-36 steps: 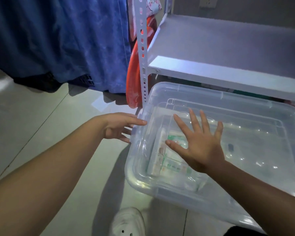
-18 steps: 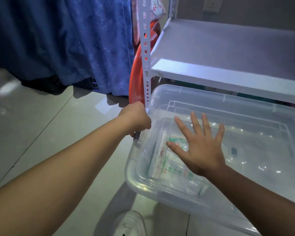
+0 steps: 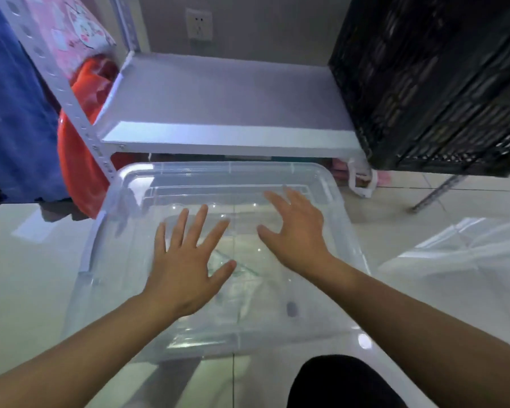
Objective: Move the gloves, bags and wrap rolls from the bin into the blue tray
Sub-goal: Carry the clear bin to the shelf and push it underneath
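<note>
Both hands are spread flat and empty: the left hand (image 3: 186, 265) and the right hand (image 3: 296, 234) hover side by side, apart, fingers splayed, over or on the lid of the clear bin (image 3: 124, 260); contact cannot be told. Likely they are placed to feel for the lid's edges before lifting it. Beneath the left hand's thumb, toward 5 o'clock, pale green-printed packets (image 3: 236, 285) show blurred through the plastic. At 12 o'clock stands a white shelf (image 3: 227, 104), at 2 o'clock a black crate (image 3: 436, 83), at 3 o'clock clear plastic on the floor (image 3: 465, 251). No blue tray is visible
</note>
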`<state>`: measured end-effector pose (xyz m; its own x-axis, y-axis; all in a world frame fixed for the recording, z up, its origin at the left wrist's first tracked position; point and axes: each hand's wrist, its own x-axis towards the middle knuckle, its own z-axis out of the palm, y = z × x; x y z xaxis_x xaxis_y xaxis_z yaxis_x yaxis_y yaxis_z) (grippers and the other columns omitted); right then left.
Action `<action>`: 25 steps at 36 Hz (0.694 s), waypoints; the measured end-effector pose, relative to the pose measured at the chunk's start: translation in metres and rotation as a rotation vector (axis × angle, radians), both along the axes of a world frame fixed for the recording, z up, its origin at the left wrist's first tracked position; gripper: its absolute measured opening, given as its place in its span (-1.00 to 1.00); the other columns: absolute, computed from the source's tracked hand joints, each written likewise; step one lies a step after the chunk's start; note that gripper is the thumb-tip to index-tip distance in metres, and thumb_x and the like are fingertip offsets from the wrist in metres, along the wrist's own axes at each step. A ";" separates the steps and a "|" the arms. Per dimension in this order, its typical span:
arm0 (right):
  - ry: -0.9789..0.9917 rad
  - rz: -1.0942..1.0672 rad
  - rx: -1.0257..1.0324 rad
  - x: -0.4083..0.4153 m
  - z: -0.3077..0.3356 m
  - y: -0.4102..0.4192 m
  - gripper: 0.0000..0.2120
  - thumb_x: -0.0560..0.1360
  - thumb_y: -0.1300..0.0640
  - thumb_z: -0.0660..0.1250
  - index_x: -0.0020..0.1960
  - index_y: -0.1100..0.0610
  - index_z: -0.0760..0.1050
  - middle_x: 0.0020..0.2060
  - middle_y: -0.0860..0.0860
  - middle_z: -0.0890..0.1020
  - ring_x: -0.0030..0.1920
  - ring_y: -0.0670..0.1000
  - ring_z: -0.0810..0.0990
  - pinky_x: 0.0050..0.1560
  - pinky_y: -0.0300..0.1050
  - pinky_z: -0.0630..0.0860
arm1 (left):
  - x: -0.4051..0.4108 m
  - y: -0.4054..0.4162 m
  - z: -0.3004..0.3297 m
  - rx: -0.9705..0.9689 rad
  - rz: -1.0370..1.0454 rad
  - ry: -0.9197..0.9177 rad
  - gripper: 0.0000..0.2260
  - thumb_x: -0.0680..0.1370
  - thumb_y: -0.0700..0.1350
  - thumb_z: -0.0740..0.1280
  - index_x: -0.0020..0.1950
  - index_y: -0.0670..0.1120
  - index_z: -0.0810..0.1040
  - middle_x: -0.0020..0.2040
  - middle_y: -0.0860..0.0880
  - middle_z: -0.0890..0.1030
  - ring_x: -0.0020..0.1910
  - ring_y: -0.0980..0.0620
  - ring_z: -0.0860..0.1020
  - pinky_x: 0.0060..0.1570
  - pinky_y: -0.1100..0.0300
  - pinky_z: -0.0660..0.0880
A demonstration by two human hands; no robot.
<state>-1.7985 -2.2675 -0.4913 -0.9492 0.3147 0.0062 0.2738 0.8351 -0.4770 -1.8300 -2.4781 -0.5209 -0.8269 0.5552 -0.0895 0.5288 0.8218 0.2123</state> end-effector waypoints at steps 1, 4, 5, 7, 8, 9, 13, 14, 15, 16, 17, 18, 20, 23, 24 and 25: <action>-0.031 -0.055 0.027 0.003 0.006 0.027 -0.34 0.48 -0.18 0.35 0.52 -0.18 0.21 0.57 0.00 0.18 0.56 0.10 0.11 0.49 0.27 0.12 | 0.007 0.007 -0.005 -0.012 -0.030 -0.009 -0.34 0.48 0.46 -0.29 0.56 0.32 -0.24 0.61 0.07 -0.30 0.59 -0.06 -0.32 0.51 -0.21 -0.32; -0.208 -0.287 -0.193 0.011 0.021 0.099 -0.16 0.35 -0.14 0.53 0.52 -0.13 0.20 0.52 0.05 0.29 0.47 0.17 0.29 0.41 0.28 0.28 | 0.018 0.021 -0.013 -0.060 -0.059 0.019 -0.39 0.50 0.42 -0.36 0.54 0.32 -0.32 0.60 0.08 -0.31 0.58 -0.06 -0.33 0.48 -0.28 -0.31; -0.276 -0.380 -0.370 0.015 0.024 0.119 -0.07 0.31 -0.09 0.58 0.54 -0.10 0.17 0.51 0.07 0.30 0.46 0.19 0.31 0.41 0.26 0.29 | 0.019 0.024 -0.014 -0.069 -0.066 0.026 -0.39 0.51 0.41 -0.35 0.55 0.31 -0.32 0.60 0.07 -0.31 0.58 -0.07 -0.32 0.47 -0.29 -0.32; -0.456 -0.521 -0.684 0.026 0.025 0.149 0.07 0.25 -0.03 0.64 0.57 -0.10 0.08 0.53 0.10 0.24 0.47 0.25 0.28 0.37 0.32 0.29 | 0.018 0.027 -0.013 -0.078 -0.077 0.020 -0.38 0.50 0.41 -0.35 0.55 0.30 -0.32 0.60 0.06 -0.32 0.58 -0.08 -0.33 0.47 -0.29 -0.33; -0.534 -0.552 -0.802 0.031 0.022 0.159 0.10 0.22 -0.01 0.65 0.57 -0.10 0.08 0.52 0.12 0.25 0.44 0.28 0.32 0.33 0.36 0.34 | 0.017 0.028 -0.012 -0.074 -0.081 0.019 -0.38 0.50 0.41 -0.36 0.55 0.29 -0.32 0.60 0.06 -0.32 0.57 -0.09 -0.33 0.47 -0.29 -0.33; -0.587 -0.550 -0.894 0.035 0.018 0.166 0.09 0.18 -0.01 0.65 0.56 -0.07 0.13 0.48 0.14 0.32 0.36 0.29 0.41 0.26 0.36 0.41 | 0.017 0.029 -0.012 -0.071 -0.084 0.022 -0.37 0.50 0.41 -0.36 0.56 0.29 -0.30 0.60 0.05 -0.31 0.58 -0.09 -0.33 0.47 -0.30 -0.32; -0.634 -0.486 -1.043 0.041 -0.004 0.169 -0.25 0.20 -0.01 0.60 0.35 0.12 0.50 0.17 0.16 0.59 -0.05 0.18 0.64 0.09 0.23 0.56 | 0.018 0.031 -0.013 -0.069 -0.094 0.028 -0.36 0.52 0.42 -0.33 0.58 0.26 -0.22 0.62 0.02 -0.22 0.59 -0.11 -0.24 0.49 -0.33 -0.24; -0.622 -0.503 -1.063 0.040 -0.007 0.168 -0.29 0.22 0.00 0.59 0.32 0.15 0.53 0.12 0.16 0.60 -0.07 0.19 0.64 0.12 0.23 0.55 | 0.018 0.031 -0.013 -0.070 -0.095 0.027 -0.36 0.53 0.42 -0.31 0.59 0.26 -0.21 0.62 0.01 -0.21 0.60 -0.11 -0.23 0.49 -0.33 -0.23; -0.612 -0.514 -1.072 0.039 -0.008 0.168 -0.31 0.22 0.02 0.58 0.31 0.16 0.53 0.11 0.16 0.60 -0.06 0.19 0.64 0.13 0.22 0.55 | 0.018 0.031 -0.013 -0.070 -0.096 0.028 -0.36 0.53 0.42 -0.31 0.59 0.25 -0.21 0.62 0.01 -0.21 0.60 -0.11 -0.22 0.48 -0.34 -0.23; -0.606 -0.517 -1.062 0.037 -0.008 0.169 -0.31 0.22 0.03 0.58 0.31 0.15 0.54 0.14 0.15 0.59 -0.03 0.18 0.63 0.12 0.20 0.56 | 0.018 0.032 -0.013 -0.067 -0.094 0.033 -0.36 0.52 0.42 -0.31 0.58 0.26 -0.22 0.61 0.01 -0.22 0.60 -0.11 -0.23 0.48 -0.34 -0.23; -0.613 -0.508 -1.037 0.035 -0.006 0.170 -0.32 0.22 0.03 0.58 0.31 0.13 0.53 0.18 0.14 0.58 0.00 0.18 0.62 0.10 0.17 0.59 | 0.018 0.032 -0.013 -0.066 -0.091 0.038 -0.36 0.52 0.42 -0.33 0.58 0.26 -0.24 0.61 0.01 -0.25 0.60 -0.11 -0.24 0.48 -0.33 -0.24; -0.626 -0.492 -0.998 0.032 -0.003 0.170 -0.33 0.22 0.04 0.58 0.30 0.12 0.54 0.23 0.12 0.57 0.04 0.17 0.62 0.05 0.12 0.61 | 0.018 0.032 -0.013 -0.072 -0.090 0.043 -0.36 0.51 0.42 -0.35 0.57 0.27 -0.28 0.60 0.02 -0.28 0.59 -0.10 -0.27 0.47 -0.33 -0.25; -0.653 -0.455 -0.883 0.026 0.005 0.170 -0.44 0.25 0.07 0.59 0.22 0.09 0.55 0.21 0.10 0.57 0.06 0.16 0.62 -0.07 0.03 0.63 | 0.018 0.032 -0.015 -0.077 -0.088 0.049 -0.36 0.49 0.42 -0.38 0.55 0.28 -0.35 0.59 0.03 -0.34 0.58 -0.09 -0.31 0.47 -0.33 -0.28; -0.650 -0.438 -0.734 0.015 0.016 0.165 -0.60 0.32 0.16 0.59 0.09 0.09 0.53 0.11 0.09 0.59 0.01 0.17 0.63 -0.12 0.03 0.65 | 0.018 0.032 -0.015 -0.051 -0.081 0.040 -0.35 0.48 0.43 -0.38 0.55 0.29 -0.32 0.59 0.04 -0.32 0.58 -0.08 -0.31 0.47 -0.33 -0.29; -0.652 -0.440 -0.703 0.013 0.019 0.163 -0.59 0.33 0.18 0.59 0.10 0.11 0.51 0.10 0.10 0.58 0.00 0.17 0.63 -0.13 0.05 0.66 | 0.018 0.031 -0.015 -0.042 -0.079 0.038 -0.35 0.48 0.43 -0.37 0.55 0.29 -0.31 0.60 0.04 -0.31 0.58 -0.08 -0.31 0.47 -0.33 -0.29; -0.661 -0.441 -0.682 0.010 0.022 0.159 -0.56 0.34 0.20 0.59 0.14 0.11 0.49 0.09 0.10 0.58 -0.01 0.18 0.62 -0.13 0.06 0.66 | 0.018 0.031 -0.015 -0.037 -0.076 0.038 -0.36 0.48 0.43 -0.37 0.55 0.29 -0.30 0.60 0.04 -0.30 0.58 -0.08 -0.31 0.47 -0.33 -0.30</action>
<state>-1.7881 -2.1080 -0.4690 -0.4992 0.3752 -0.7810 0.8665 0.2083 -0.4537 -1.8119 -2.4469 -0.5359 -0.7856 0.6135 -0.0805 0.5972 0.7858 0.1609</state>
